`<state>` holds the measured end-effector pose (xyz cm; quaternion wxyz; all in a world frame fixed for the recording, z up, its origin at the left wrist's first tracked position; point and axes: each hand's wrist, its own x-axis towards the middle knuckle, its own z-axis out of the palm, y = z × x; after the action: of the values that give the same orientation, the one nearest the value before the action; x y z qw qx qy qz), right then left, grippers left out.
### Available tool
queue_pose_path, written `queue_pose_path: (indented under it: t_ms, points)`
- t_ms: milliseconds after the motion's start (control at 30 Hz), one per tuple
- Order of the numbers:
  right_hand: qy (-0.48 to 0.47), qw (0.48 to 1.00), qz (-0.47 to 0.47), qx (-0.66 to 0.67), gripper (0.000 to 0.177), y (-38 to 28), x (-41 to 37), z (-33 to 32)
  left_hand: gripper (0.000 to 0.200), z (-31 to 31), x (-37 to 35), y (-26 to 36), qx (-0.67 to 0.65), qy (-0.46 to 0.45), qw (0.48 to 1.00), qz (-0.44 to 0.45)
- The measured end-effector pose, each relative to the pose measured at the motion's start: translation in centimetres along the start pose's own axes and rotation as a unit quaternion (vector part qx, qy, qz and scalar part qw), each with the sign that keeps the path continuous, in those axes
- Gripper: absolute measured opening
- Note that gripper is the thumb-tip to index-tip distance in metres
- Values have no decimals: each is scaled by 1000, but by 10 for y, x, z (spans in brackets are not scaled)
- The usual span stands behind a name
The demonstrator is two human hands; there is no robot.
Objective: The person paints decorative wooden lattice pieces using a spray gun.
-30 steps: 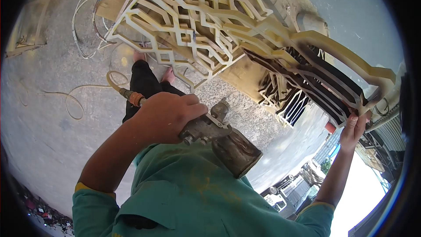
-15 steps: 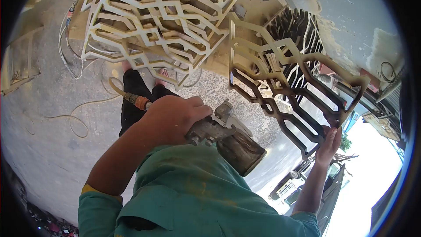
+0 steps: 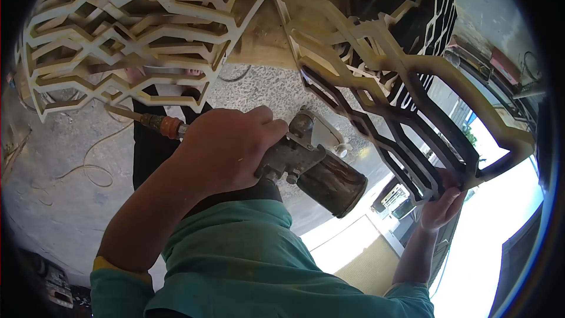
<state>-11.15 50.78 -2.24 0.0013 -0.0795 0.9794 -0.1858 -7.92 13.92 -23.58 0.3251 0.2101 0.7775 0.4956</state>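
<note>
My left hand (image 3: pixel 226 150) is closed round a metal spray gun (image 3: pixel 294 156). Below the gun's body hangs a stained paint cup (image 3: pixel 332 184). An air hose (image 3: pixel 154 123) with an orange-wrapped coupling joins the gun beside my wrist. My right hand (image 3: pixel 442 206) grips the lower corner of a lattice panel (image 3: pixel 406 121), holding it tilted. That panel is cream at its upper left and dark brown toward my right hand. The gun is to the left of the panel, not touching it. Some fingers of the right hand are hidden behind the panel.
Cream lattice panels (image 3: pixel 126 38) stand at the upper left. Dark-coated lattice panels (image 3: pixel 400 0) are behind the held one. A thin hose (image 3: pixel 88 168) curls over the concrete floor (image 3: pixel 65 212). A parked vehicle (image 3: pixel 400 197) shows at lower right.
The view has swung, so the cream panels sit farther left. The held panel appears larger and its near corner lower right. The spray gun has shifted slightly right. Both grips stay the same.
</note>
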Motion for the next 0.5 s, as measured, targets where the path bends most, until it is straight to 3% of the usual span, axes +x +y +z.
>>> queue_pose_path:
  t_ms: [133,300,400,467,500]
  points:
    - [-43,998,-2,46,65,-19,6,1,67,-6,26,-10,-17,-15,999,-43]
    - [-37,996,-5,87,81,-37,20,5,64,-16,37,-8,-93,19,995,20]
    - [-44,998,-17,49,91,-51,23,6,59,-12,44,-4,-169,40,983,61]
    - [-69,995,-27,-64,93,-43,23,-14,52,-17,45,-6,-184,22,980,67]
    - [-86,995,-26,-34,92,-39,22,-20,51,-19,44,-7,-190,17,979,68]
